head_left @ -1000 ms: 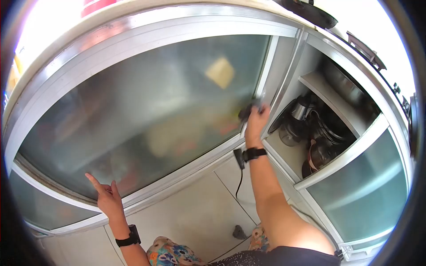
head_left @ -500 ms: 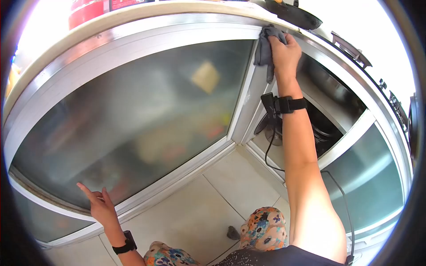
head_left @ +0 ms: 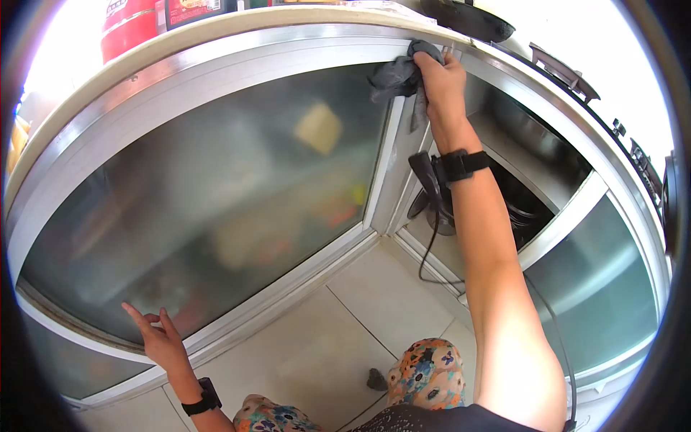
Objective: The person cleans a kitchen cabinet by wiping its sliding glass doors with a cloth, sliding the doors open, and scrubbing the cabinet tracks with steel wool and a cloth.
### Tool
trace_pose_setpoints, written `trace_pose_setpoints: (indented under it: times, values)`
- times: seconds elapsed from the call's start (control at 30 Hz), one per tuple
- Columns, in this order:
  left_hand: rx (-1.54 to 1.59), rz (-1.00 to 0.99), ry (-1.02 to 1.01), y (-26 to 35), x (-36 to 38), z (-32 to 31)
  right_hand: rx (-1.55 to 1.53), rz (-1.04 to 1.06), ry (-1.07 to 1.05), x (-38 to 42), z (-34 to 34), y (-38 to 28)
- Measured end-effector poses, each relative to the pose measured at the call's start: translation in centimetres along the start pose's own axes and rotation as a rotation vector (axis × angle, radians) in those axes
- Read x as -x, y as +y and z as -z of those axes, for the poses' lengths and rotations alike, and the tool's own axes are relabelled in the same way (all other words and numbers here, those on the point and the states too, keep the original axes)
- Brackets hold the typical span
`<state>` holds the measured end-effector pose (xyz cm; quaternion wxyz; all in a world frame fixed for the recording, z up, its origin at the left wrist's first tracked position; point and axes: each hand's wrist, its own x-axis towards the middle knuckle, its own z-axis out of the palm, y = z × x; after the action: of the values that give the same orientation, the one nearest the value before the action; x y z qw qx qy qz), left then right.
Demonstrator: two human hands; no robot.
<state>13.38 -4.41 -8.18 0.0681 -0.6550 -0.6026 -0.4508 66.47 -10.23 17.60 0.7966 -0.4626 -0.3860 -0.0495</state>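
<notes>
My right hand (head_left: 444, 83) grips a crumpled dark grey cloth (head_left: 398, 75) against the upper frame of the cabinet, at the corner beneath the countertop edge. Part of the cloth hangs down beside the upright frame post, and another part spreads over the top right of the frosted sliding door (head_left: 237, 180). My left hand (head_left: 164, 342) is at the lower left of that door, index finger stretched out over the glass, the other fingers partly bent, nothing in it. Black straps with small devices circle both wrists, and a cable (head_left: 425, 268) trails from the right one.
Right of the corner, an open cabinet (head_left: 536, 169) shows metal pots on its shelves. On the countertop (head_left: 288, 16) stand a red container (head_left: 129, 27), a black pan (head_left: 471, 20) and a gas stove (head_left: 565, 72). Below are floor tiles (head_left: 309, 338) and my knees in flowered trousers.
My right hand has moved left along the top frame with the cloth, which now flares out over the glass. The left hand has barely shifted.
</notes>
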Motion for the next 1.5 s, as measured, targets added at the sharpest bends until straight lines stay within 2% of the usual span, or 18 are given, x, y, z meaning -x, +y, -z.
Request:
trace_pose_setpoints:
  times: [0.13,0.17,0.27,0.37,0.5,0.6,0.67,0.9,0.97,1.03,1.07,1.1,1.2,1.27,1.33,1.4,1.43,1.5]
  values:
    - [0.012,0.028,0.009,0.3,0.0,-0.3,0.047,-0.086,-0.111,3.3,-2.3,-1.9]
    - [0.027,0.022,0.002,0.2,-0.1,-0.2,-0.114,-0.091,-0.164,3.0,-2.1,-1.6]
    - [0.038,0.005,-0.004,-0.4,0.1,0.0,-0.162,-0.159,-0.032,1.0,-0.7,-1.6]
    - [0.032,-0.013,0.012,-0.1,0.0,-0.2,-0.067,-0.133,-0.031,2.9,-2.1,-2.2]
    - [0.061,0.032,0.003,0.6,0.0,0.2,-0.179,-0.157,0.010,1.5,-1.1,-1.9]
    - [0.041,0.071,0.002,1.0,0.0,0.3,-0.147,-0.178,0.005,2.3,-1.7,-2.2]
    - [0.072,0.059,0.015,0.8,-0.1,0.0,-0.199,-0.169,-0.105,3.0,-2.6,-1.7]
    - [0.036,-0.054,0.030,-0.5,-0.1,0.9,0.004,-0.115,0.294,-4.2,1.9,1.9]
    - [0.051,-0.042,0.010,-0.7,-0.1,0.9,0.048,-0.008,0.369,-2.1,0.8,2.1]
    - [0.069,-0.026,0.004,-0.7,-0.2,1.0,0.148,0.078,0.266,0.6,-1.5,2.7]
    - [0.071,-0.027,-0.002,-0.7,-0.1,0.9,0.322,0.219,0.195,4.3,-3.8,0.0]
    - [0.074,-0.031,-0.012,-0.5,-0.2,0.8,0.271,0.312,0.150,6.3,-5.7,-0.1]
    - [0.063,-0.047,-0.012,-0.8,-0.3,0.9,-0.182,-0.059,0.008,6.1,-5.9,-1.9]
    - [0.068,-0.032,-0.023,-0.5,0.0,1.1,-0.302,-0.112,0.074,3.8,-3.3,-1.4]
    - [0.078,-0.026,-0.027,-0.5,0.2,0.9,-0.420,-0.445,0.106,2.5,-1.4,-1.1]
    - [0.095,0.014,-0.023,-0.5,0.1,0.1,-0.389,-0.484,-0.067,2.7,-1.8,2.5]
    - [0.101,0.012,-0.021,-0.3,0.1,-0.1,-0.152,-0.400,-0.116,5.1,-3.7,1.4]
    - [0.096,0.047,-0.048,-0.5,0.0,0.4,-0.426,-0.481,-0.043,5.7,-5.0,1.3]
